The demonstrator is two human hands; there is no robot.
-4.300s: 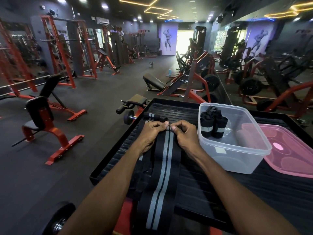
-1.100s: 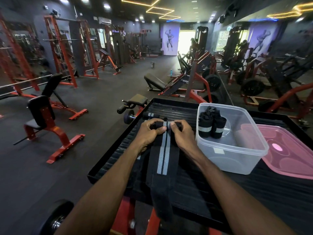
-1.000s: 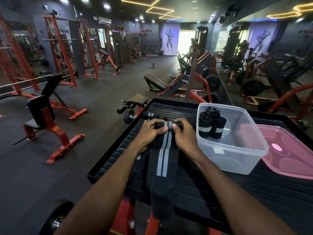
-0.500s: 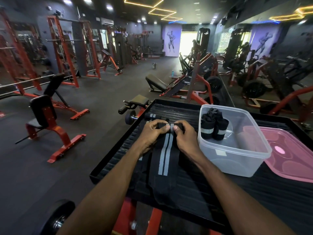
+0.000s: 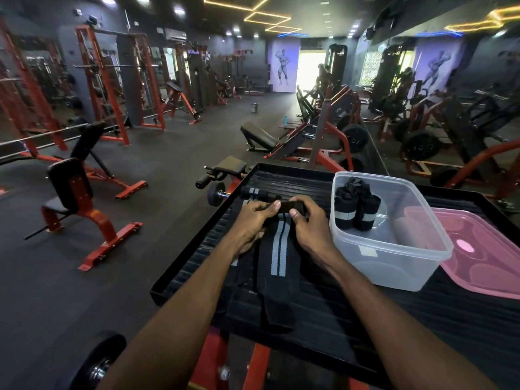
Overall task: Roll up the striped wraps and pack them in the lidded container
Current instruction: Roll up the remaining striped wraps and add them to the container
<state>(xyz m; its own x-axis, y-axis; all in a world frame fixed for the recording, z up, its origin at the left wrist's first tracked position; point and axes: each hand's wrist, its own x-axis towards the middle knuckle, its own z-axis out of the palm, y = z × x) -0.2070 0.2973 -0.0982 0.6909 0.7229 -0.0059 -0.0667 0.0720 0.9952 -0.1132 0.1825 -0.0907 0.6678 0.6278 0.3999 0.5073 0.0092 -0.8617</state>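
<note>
A black wrap with two grey stripes (image 5: 278,257) lies lengthwise on the black ribbed platform (image 5: 422,319), its far end wound into a small roll. My left hand (image 5: 254,222) and my right hand (image 5: 308,223) both grip that roll from either side, thumbs on top. The loose tail runs toward me and ends near the platform's front edge. To the right stands a clear plastic container (image 5: 394,257) with two rolled wraps (image 5: 356,209) upright inside. Its pink lid (image 5: 484,254) lies flat further right. Another rolled wrap (image 5: 254,193) lies just beyond my left hand.
More black wrap fabric (image 5: 239,280) lies under my left forearm. The platform has a raised rim and sits on a red frame. Benches, racks and weight machines fill the gym floor to the left and behind. A dumbbell (image 5: 215,194) sits off the platform's far left corner.
The roll under my hands has grown thicker and the flat tail has become shorter, its near end drawn up from over the platform's front edge onto the platform.
</note>
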